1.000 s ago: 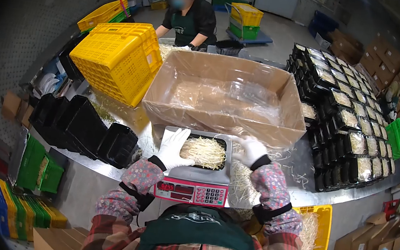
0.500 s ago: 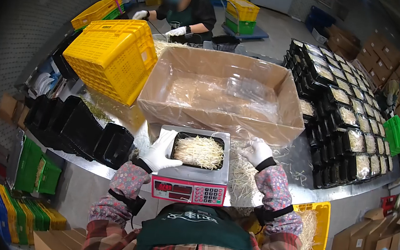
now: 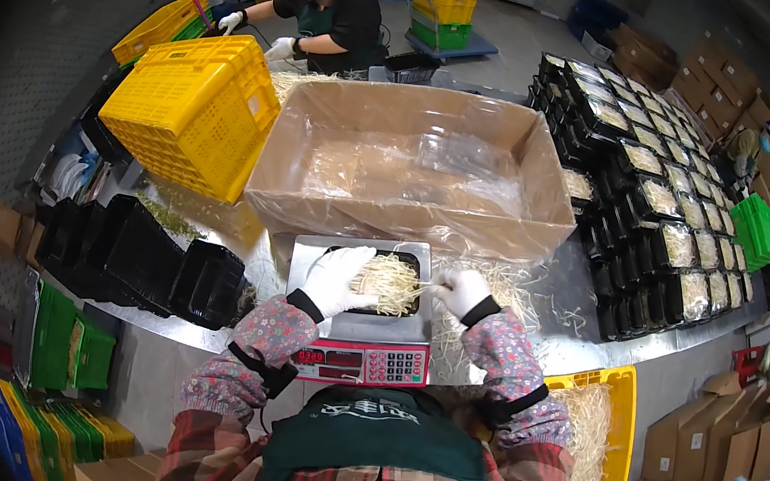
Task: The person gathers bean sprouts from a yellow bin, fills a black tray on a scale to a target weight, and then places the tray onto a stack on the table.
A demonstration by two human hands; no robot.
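Note:
In front of me a black plastic tray (image 3: 412, 307) filled with pale bean sprouts (image 3: 387, 282) sits on a digital scale (image 3: 305, 252) with a red front panel. My left hand (image 3: 335, 282), in a white glove, lies over the tray's left side, thumb and fingers apart, touching the sprouts. At the tray's right edge is my gloved right hand (image 3: 463, 293). Its fingers are pinched together on a few thin sprouts that reach toward the tray. Loose sprouts (image 3: 505, 282) are scattered on the metal table beside that hand.
Beyond the scale stands a large cardboard box (image 3: 407, 221) lined with clear plastic. A yellow crate (image 3: 184, 115) is at its left, with black trays (image 3: 138, 253) nearer. Filled trays (image 3: 667, 217) are stacked at right. A co-worker (image 3: 330, 22) works across the table. A yellow bin (image 3: 613, 461) holds sprouts.
My right hand has moved left to the tray's edge and its fingers have closed. My left hand has shifted further over the sprouts. The scale's red digits have changed.

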